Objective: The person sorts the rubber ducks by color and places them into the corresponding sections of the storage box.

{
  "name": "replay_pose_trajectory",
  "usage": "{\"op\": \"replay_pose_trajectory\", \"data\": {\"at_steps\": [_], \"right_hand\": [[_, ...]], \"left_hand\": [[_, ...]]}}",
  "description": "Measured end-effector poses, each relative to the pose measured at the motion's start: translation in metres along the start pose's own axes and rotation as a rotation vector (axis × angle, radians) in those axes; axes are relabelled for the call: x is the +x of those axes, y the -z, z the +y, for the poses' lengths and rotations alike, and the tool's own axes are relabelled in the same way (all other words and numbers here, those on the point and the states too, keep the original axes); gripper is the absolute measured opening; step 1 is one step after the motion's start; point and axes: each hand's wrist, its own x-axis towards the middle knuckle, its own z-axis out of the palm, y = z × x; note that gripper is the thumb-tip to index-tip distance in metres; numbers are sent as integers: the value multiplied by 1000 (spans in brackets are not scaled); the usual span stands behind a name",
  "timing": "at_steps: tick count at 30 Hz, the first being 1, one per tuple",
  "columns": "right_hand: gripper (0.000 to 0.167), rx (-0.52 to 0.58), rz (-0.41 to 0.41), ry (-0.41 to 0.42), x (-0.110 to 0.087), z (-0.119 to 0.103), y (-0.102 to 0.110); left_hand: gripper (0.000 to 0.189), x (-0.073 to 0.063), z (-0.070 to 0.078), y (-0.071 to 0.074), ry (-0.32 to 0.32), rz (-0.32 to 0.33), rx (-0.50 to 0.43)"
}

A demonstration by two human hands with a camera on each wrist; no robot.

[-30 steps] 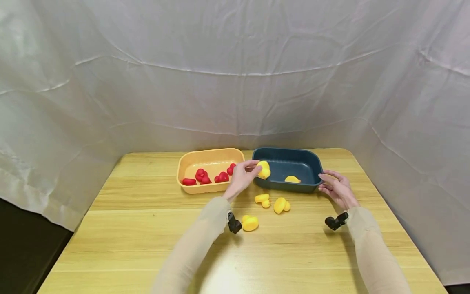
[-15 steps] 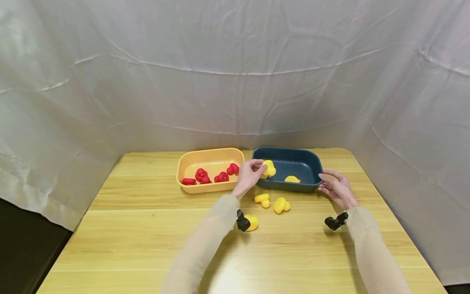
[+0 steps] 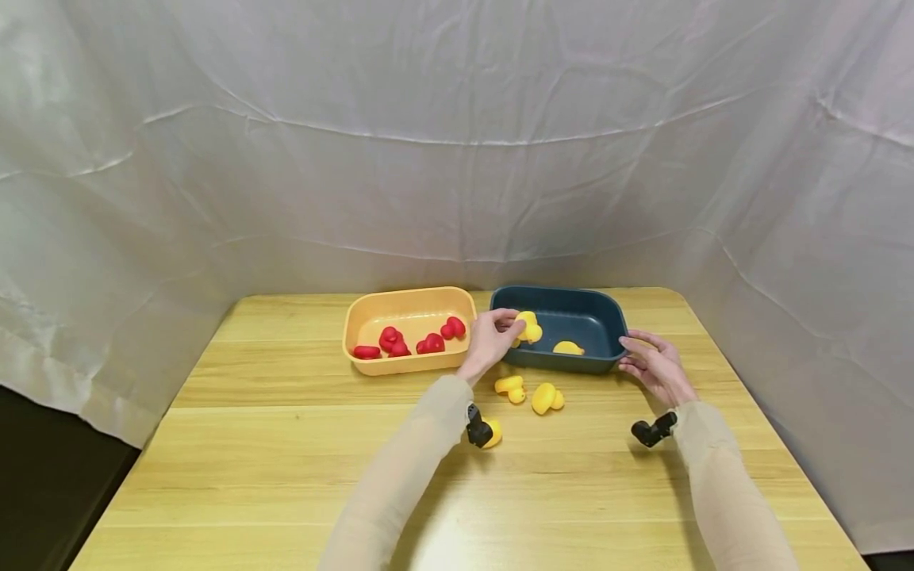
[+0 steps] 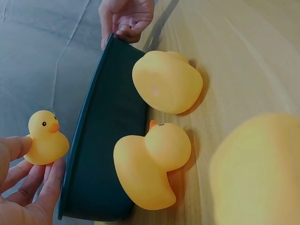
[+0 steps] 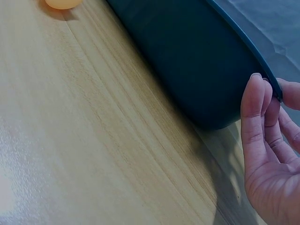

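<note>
My left hand (image 3: 491,337) pinches a yellow rubber duck (image 3: 529,327) over the left part of a dark blue bin (image 3: 557,362). In the left wrist view the held duck (image 4: 46,143) faces right, beside the bin's rim. My right hand (image 3: 658,369) grips the bin's right end; the right wrist view has the thumb and fingers (image 5: 253,101) on either side of the rim. One yellow duck (image 3: 568,347) lies inside the bin, and a bit of yellow shows beneath the held one. Two ducks, one (image 3: 510,388) and another (image 3: 547,399), lie in front of it.
Left of the blue bin stands an orange bin (image 3: 410,367) with several red rubber ducks (image 3: 431,343) in it. A further yellow duck (image 3: 494,433) on the wooden table (image 3: 250,452) is partly hidden by the left wrist camera. Pale curtains hang behind and at both sides.
My left hand has moved rightward with the duck, farther over the blue bin. The left forearm now covers more of the nearest duck. My right hand keeps its place on the bin.
</note>
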Motion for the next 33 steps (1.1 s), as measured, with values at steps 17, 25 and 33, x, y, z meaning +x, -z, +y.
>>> {"op": "replay_pose_trajectory", "data": {"at_steps": [17, 25, 33], "right_hand": [[20, 2, -11, -1, 1, 0, 0], [21, 6, -9, -6, 0, 0, -1], [22, 11, -6, -11, 1, 0, -1]], "left_hand": [[26, -2, -1, 6, -13, -38, -45], [27, -11, -3, 16, -51, -100, -35], [25, -23, -12, 33, -47, -199, 18]]}}
